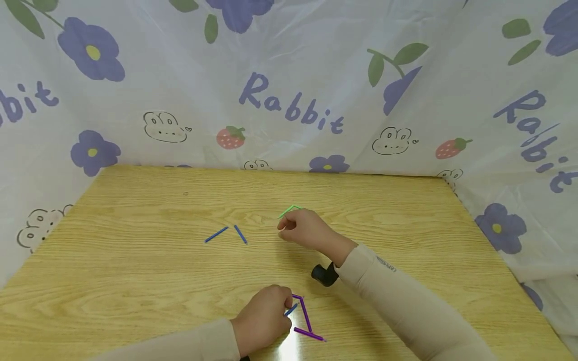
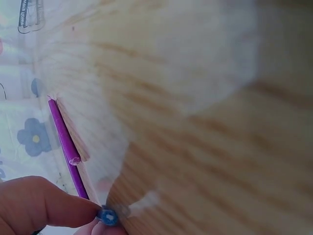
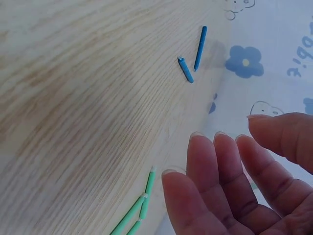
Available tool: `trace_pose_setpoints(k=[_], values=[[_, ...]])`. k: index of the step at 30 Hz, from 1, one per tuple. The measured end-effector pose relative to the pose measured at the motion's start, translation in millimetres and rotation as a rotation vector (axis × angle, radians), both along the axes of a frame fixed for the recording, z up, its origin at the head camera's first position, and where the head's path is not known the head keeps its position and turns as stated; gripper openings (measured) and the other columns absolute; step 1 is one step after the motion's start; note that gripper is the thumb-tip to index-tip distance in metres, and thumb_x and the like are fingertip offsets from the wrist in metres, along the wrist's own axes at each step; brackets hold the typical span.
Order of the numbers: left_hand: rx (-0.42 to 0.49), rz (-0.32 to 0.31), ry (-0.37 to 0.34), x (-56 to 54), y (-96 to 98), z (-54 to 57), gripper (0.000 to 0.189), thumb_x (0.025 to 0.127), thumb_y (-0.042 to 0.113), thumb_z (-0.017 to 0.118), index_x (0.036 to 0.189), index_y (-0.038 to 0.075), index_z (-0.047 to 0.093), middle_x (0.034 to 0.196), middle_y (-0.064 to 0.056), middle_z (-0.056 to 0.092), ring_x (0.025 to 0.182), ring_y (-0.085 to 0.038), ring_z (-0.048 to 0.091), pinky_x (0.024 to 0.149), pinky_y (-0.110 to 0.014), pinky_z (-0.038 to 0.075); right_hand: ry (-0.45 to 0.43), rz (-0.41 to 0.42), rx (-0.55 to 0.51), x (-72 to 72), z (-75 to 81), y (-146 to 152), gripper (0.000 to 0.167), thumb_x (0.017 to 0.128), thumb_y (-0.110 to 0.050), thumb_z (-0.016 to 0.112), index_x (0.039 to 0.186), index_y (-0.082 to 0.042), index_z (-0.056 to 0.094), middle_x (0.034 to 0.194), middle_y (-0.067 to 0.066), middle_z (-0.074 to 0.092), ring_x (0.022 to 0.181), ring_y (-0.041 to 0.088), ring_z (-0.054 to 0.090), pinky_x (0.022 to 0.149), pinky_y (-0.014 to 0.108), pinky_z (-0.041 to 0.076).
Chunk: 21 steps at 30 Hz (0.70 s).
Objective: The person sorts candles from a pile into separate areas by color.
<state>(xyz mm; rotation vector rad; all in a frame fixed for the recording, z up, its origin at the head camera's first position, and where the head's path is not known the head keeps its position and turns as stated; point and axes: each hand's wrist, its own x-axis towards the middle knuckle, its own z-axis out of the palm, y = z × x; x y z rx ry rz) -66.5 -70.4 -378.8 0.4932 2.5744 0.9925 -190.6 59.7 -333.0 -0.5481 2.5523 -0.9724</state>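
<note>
A short blue stick (image 1: pixel 291 309) was pinched at its end between the thumb and fingertips of the left hand (image 1: pixel 264 323), close to the desk's near edge. Just beside it lay the purple sticks (image 1: pixel 305 318), joined end to end in a bent line on the wood, one touching the blue piece near the pinch. Farther toward the middle of the desk (image 1: pixel 135 260), the right hand (image 1: pixel 302 228) hovered with its fingers loosely curved and gripping nothing; the wrist view showed them nearly straight and apart from the thumb. The green sticks (image 1: pixel 289 209), linked at an angle, lay just past its knuckles, possibly touching a fingertip, though that was hard to judge. Two loose blue sticks (image 1: pixel 226 233) rested to the left, near each other but apart. A flower-printed sheet (image 1: pixel 289 90) hung behind the far edge.
</note>
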Motion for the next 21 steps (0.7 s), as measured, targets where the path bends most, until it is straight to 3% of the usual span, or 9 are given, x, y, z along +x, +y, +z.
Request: trace_pose_setpoints(k=[16, 21], values=[[-0.054, -0.012, 0.139, 4.1, 2.3, -1.2, 0.02, 0.062, -0.004, 0.062, 0.072, 0.009, 0.051, 0.066, 0.004, 0.045, 0.059, -0.01, 0.039, 0.053, -0.024, 0.036, 0.039, 0.036, -0.039, 26.7, -4.0, 22, 0.014, 0.09, -0.014, 0.066, 0.102, -0.007, 0.07, 0.086, -0.002, 0.063, 0.076, 0.01, 0.054, 0.067, 0.025, 0.047], [-0.063, -0.013, 0.149, 4.3, 2.7, -2.1, 0.021, 0.061, -0.004, 0.062, 0.071, 0.01, 0.049, 0.066, 0.004, 0.043, 0.059, -0.011, 0.038, 0.052, -0.025, 0.035, 0.037, 0.038, -0.053, 34.6, -7.7, 29, 0.014, 0.089, -0.012, 0.066, 0.101, -0.005, 0.07, 0.085, -0.003, 0.063, 0.076, 0.01, 0.054, 0.066, 0.025, 0.047]])
